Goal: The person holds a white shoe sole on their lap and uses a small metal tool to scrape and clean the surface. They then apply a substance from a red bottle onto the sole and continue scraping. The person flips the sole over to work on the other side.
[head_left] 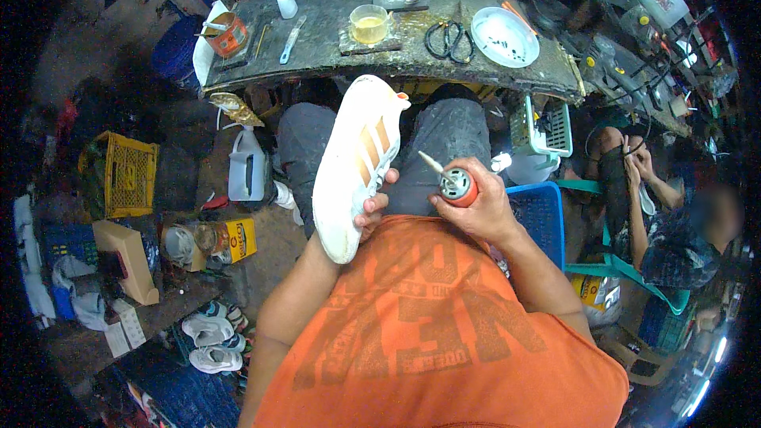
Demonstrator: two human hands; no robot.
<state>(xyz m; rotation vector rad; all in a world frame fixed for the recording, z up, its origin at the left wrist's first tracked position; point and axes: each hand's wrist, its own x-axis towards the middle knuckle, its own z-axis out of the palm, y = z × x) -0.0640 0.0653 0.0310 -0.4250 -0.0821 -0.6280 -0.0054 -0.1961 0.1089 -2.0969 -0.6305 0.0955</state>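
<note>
Apart: shoe [341,178], orange tool [459,188]; bench edge [305,71] beyond.

Mostly white on the shoe [334,178] at centre, with tan stripes; orange and grey on the tool [458,187] right of centre. Orange with dark lettering on the shirt [432,313], lower centre. Yellow on the crate [131,178], middle left.

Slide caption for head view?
Left hand holds a white shoe; right hand grips an orange pointed-tip tool before a workbench.
</note>
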